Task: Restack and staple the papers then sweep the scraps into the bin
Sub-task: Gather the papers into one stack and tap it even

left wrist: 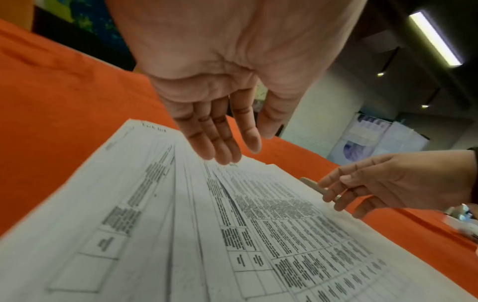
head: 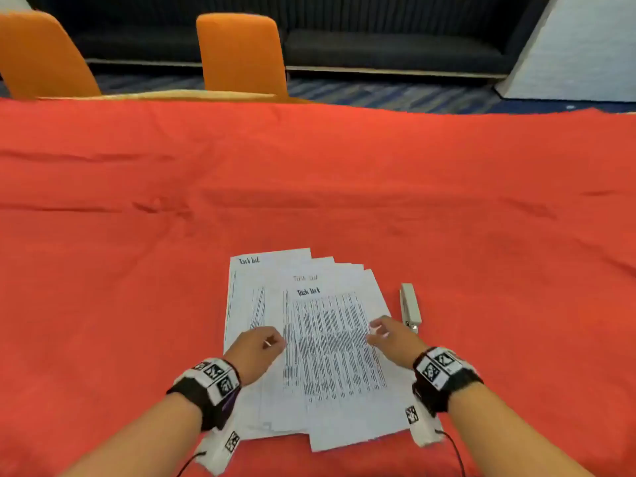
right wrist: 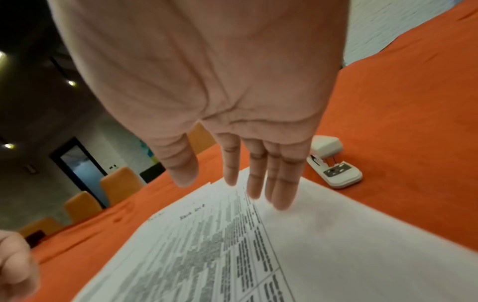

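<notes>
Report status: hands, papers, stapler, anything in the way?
Left hand and right hand open over papers, gripping nothing. Papers fanned, unstapled. Stapler untouched, right of stack. No obstruction.

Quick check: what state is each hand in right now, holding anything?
Left hand: open, fingers straight above the papers, holding nothing.
Right hand: open, over the papers' right edge, holding nothing.

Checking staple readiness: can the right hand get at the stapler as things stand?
Probably yes. The right hand hovers open over the papers' right edge, and the stapler lies just beside it on the red cloth, with nothing between.
</notes>
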The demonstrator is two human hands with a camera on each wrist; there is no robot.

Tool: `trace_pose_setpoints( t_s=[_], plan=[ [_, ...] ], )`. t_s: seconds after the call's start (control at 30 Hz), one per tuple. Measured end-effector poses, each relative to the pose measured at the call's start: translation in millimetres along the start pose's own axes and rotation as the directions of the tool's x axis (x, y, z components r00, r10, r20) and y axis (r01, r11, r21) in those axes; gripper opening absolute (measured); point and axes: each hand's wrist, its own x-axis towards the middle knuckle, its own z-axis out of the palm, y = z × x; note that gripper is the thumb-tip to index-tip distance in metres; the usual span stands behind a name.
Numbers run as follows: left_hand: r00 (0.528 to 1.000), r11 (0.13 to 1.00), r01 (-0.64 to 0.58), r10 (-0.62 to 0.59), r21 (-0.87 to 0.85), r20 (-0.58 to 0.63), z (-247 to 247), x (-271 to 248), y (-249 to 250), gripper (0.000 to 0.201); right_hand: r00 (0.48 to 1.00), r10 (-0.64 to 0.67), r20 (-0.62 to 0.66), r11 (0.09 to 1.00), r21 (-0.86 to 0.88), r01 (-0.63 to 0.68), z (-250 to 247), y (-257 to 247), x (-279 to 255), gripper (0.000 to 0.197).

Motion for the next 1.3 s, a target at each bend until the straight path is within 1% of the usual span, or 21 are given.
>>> trace_pose_setpoints(
  t_s=[0.03,0.07,0.13,0.2,0.23,0.3,0.33,0.4,0.43,0.5,0.57,0.6,0.7,0.77,0.87,0.97,1.07,1.13,1.17,1.27,1.3],
  plan=[
    [1.000,1.000,0.026,-0.026,-0.007,0.003,4.6,11.7,0.1,0.018,0.998,0.012,-0.065,0.999,-0.050,-0.016,0.9,-0.3,12.4,0.047],
    [0.999,0.998,0.051,-0.051,-0.022,-0.002,7.4,19.9,0.5,0.019,0.989,0.045,-0.141,0.991,-0.121,-0.063,0.9,-2.1,19.7,0.051],
    [0.996,0.995,0.093,-0.093,-0.039,0.009,12.9,35.1,2.3,0.017,0.963,0.107,-0.247,0.956,-0.242,-0.168,-3.5,-8.0,31.5,0.057],
    [0.992,0.991,0.123,-0.124,-0.058,-0.015,23.0,43.5,-0.5,0.014,0.943,0.158,-0.291,0.915,-0.317,-0.251,-1.4,-8.9,37.8,0.059],
    [0.989,0.987,0.143,-0.145,-0.070,-0.028,27.0,46.4,-3.0,0.013,0.933,0.193,-0.304,0.903,-0.316,-0.290,-1.6,-9.7,39.0,0.059],
    [0.980,0.979,0.187,-0.191,-0.078,-0.051,33.1,49.1,-6.6,0.012,0.913,0.255,-0.318,0.899,-0.269,-0.345,-1.3,-9.9,43.2,0.051],
    [0.975,0.975,0.209,-0.214,-0.079,-0.065,36.0,49.9,-8.1,0.015,0.912,0.274,-0.304,0.902,-0.248,-0.353,-0.7,-8.8,45.7,0.045],
    [0.969,0.975,0.221,-0.223,-0.031,-0.104,41.6,48.4,-11.3,0.026,0.927,0.253,-0.278,0.928,-0.203,-0.313,0.5,-6.5,47.4,0.031],
    [0.964,0.973,0.231,-0.228,0.004,-0.137,42.6,46.4,-11.3,0.034,0.929,0.226,-0.292,0.948,-0.155,-0.279,-1.0,-5.8,46.5,0.029],
    [0.945,0.962,0.272,-0.263,0.022,-0.194,42.6,43.6,-12.4,0.049,0.923,0.185,-0.336,0.980,-0.010,-0.200,-4.3,-5.4,42.9,0.031],
    [0.931,0.951,0.308,-0.309,-0.036,-0.193,40.7,42.7,-12.8,0.064,0.922,0.183,-0.341,0.980,0.139,-0.143,-5.9,-7.3,36.0,0.036],
    [0.929,0.947,0.318,-0.322,-0.053,-0.183,40.4,43.1,-13.6,0.070,0.923,0.195,-0.332,0.974,0.179,-0.141,-4.1,-7.4,34.6,0.039],
    [0.925,0.939,0.338,-0.343,-0.055,-0.164,39.3,45.5,-15.1,0.080,0.921,0.245,-0.303,0.965,0.167,-0.201,6.0,-9.8,34.7,0.036],
    [0.925,0.941,0.333,-0.339,-0.065,-0.173,37.3,46.7,-14.9,0.075,0.926,0.276,-0.257,0.957,0.166,-0.239,14.5,-14.0,36.6,0.037],
    [0.935,0.950,0.299,-0.311,-0.093,-0.172,33.8,46.9,-15.5,0.060,0.928,0.308,-0.212,0.940,0.217,-0.263,26.3,-21.2,38.2,0.037],
    [0.939,0.952,0.267,-0.292,-0.148,-0.180,31.0,45.6,-13.2,0.045,0.933,0.299,-0.201,0.933,0.268,-0.241,35.0,-22.5,41.3,0.039],
    [0.940,0.938,0.262,-0.301,-0.228,-0.159,28.0,45.5,-7.6,0.046,0.939,0.283,-0.194,0.922,0.325,-0.210,41.2,-19.1,43.3,0.043],
    [0.949,0.941,0.269,-0.295,-0.203,-0.111,27.2,46.0,-4.1,0.043,0.943,0.267,-0.197,0.906,0.386,-0.176,43.2,-20.9,39.5,0.046],
    [0.955,0.945,0.271,-0.288,-0.180,-0.070,27.1,45.4,-1.9,0.037,0.943,0.264,-0.202,0.897,0.412,-0.163,43.5,-20.8,38.1,0.049],
    [0.970,0.957,0.221,-0.236,-0.189,-0.059,27.7,42.2,3.9,0.009,0.950,0.239,-0.199,0.888,0.442,-0.131,39.4,-18.8,37.3,0.059],
    [0.974,0.955,0.197,-0.217,-0.220,-0.070,26.7,40.1,6.7,0.013,0.956,0.219,-0.196,0.898,0.423,-0.119,37.2,-17.9,36.6,0.056]
  ],
)
